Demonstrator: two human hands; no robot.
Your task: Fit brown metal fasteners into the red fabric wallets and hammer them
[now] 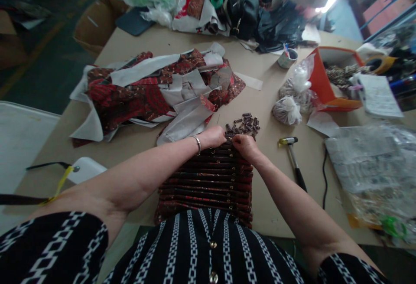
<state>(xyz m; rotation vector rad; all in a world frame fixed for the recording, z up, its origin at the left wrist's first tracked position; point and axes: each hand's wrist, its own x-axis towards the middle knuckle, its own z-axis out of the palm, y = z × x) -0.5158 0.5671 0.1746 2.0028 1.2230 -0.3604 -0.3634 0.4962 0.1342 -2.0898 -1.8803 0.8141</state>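
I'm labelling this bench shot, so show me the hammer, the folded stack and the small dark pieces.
Hammer [294,158]: head view, on the shaft.
Folded stack [204,184]: head view, on its middle layers.
Small dark pieces [248,124]: head view, middle of the pile.

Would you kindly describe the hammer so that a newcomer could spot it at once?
On the beige table, find the right hand. The hammer lies to its right, nearer than the tied plastic bags. Its straight shaft, black grip and yellow-tipped head set it apart.
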